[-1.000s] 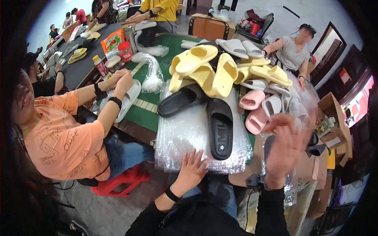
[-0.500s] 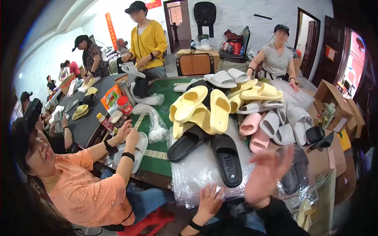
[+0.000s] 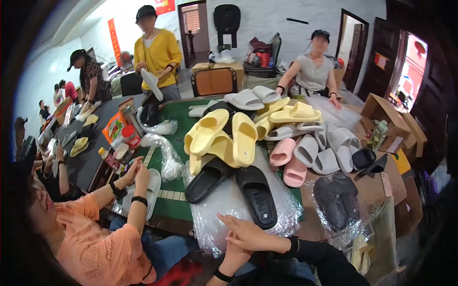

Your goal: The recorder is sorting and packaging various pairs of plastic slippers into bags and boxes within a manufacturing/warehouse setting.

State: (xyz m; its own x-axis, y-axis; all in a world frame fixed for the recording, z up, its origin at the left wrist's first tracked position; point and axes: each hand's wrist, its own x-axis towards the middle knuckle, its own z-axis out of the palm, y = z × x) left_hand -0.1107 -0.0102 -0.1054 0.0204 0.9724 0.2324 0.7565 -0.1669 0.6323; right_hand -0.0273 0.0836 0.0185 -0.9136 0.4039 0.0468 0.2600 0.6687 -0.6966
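Observation:
My right hand point(image 3: 257, 235) is laid across the back of my left hand point(image 3: 235, 256), its fingers stretched out and nothing in it. The left hand's fingers are mostly hidden beneath. Both are over the near edge of a stack of clear plastic bags point(image 3: 214, 228). Just beyond them on the bags rest a black slide slipper point(image 3: 256, 196) and, left of it, another black slipper point(image 3: 208, 180). Several yellow slippers point(image 3: 244, 138) are heaped behind. To the right, a bagged pair of black slippers point(image 3: 336, 202) lies in shiny plastic.
Pink slippers point(image 3: 295, 169) and grey slippers point(image 3: 326, 161) pile up at the right, before an open cardboard box point(image 3: 389, 114). At my left sits a co-worker in an orange shirt point(image 3: 95, 238); others stand or sit across the table. Crumpled plastic film point(image 3: 171, 164) lies on green cloth.
My right hand has come down and left from its raised place onto my left hand. The view has swung right. Across the table, the person in yellow now holds the pale slipper upright.

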